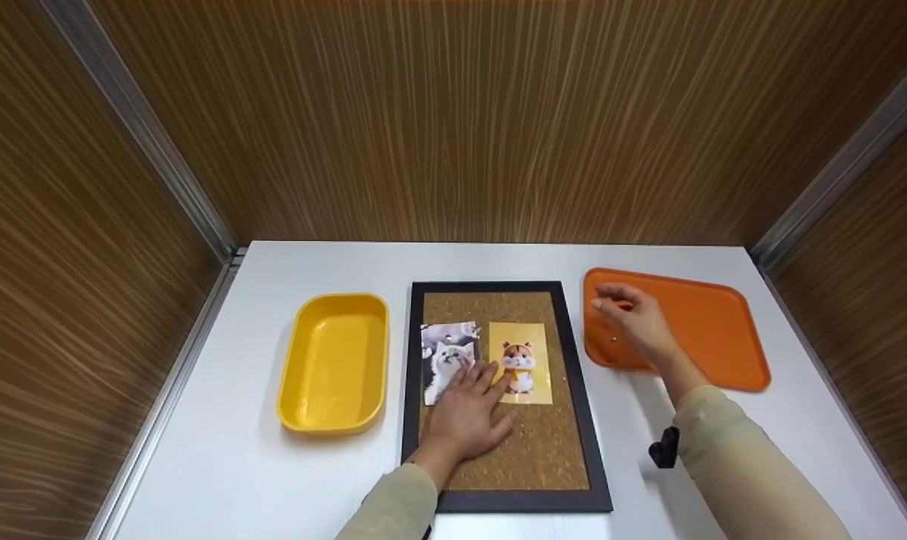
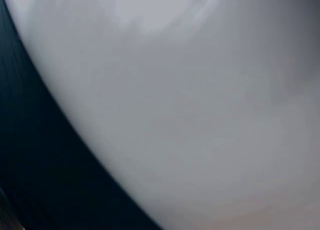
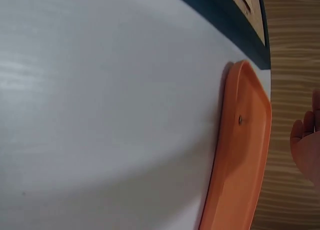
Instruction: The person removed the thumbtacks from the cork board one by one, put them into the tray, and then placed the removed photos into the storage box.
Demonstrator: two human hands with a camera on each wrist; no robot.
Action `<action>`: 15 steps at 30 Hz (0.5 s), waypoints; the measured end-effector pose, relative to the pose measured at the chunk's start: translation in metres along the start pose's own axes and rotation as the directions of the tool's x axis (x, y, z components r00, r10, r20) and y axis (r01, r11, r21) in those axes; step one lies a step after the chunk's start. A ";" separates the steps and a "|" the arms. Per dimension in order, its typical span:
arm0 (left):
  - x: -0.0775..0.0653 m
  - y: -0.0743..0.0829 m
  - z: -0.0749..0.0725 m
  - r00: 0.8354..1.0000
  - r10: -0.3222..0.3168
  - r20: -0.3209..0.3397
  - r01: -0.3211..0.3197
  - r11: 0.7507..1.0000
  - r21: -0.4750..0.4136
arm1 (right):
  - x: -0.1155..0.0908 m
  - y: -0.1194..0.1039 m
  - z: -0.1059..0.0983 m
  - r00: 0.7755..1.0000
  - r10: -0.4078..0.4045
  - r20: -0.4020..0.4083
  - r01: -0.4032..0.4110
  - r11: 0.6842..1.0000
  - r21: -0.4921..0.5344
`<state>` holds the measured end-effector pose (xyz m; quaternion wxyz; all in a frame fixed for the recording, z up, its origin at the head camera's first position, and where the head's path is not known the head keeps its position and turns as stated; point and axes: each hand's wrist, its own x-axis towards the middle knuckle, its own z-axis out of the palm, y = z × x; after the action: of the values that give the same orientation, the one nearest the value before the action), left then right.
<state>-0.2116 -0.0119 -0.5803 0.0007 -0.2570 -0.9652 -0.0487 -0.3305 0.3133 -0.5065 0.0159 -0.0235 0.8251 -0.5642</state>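
My left hand [image 1: 468, 412] lies spread on the framed corkboard [image 1: 528, 457], fingers straight. Its fingertips cover the lower right corner of a kitten photo [image 1: 445, 356] and touch the left edge of a hamster picture [image 1: 532, 356]. Over the near left part of the orange tray [image 1: 693, 319] is my right hand [image 1: 641, 322], its thumb and index fingertips brought close together; I cannot tell whether a small thing is between them. A small shiny pin [image 3: 240, 119] lies in that tray. The left wrist view shows only the dark frame edge [image 2: 55, 155] and blurred white surface.
A deep yellow tray [image 1: 333, 364] stands left of the corkboard on the white table [image 1: 220, 450]. Wood-grain panels [image 1: 468, 120] enclose the back and both sides. The orange tray has a raised rim and sits close to the board's right side.
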 end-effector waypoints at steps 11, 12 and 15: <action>0.000 -0.001 0.001 0.999 0.023 -0.038 -0.022 0.999 0.029 | 0.008 -0.013 0.034 0.997 -0.056 0.058 0.056 0.998 -0.007; 0.000 -0.001 0.001 0.999 0.024 -0.041 -0.023 0.999 0.029 | 0.009 -0.014 0.037 0.996 -0.060 0.066 0.060 0.998 -0.008; 0.000 -0.002 0.002 0.999 0.022 -0.037 -0.021 0.999 0.024 | 0.010 -0.012 0.048 0.995 -0.060 0.080 0.061 0.998 -0.004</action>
<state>-0.2126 -0.0130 -0.5821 0.0223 -0.2664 -0.9627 -0.0422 -0.3375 0.2640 -0.5123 0.0319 -0.0711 0.8244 -0.5606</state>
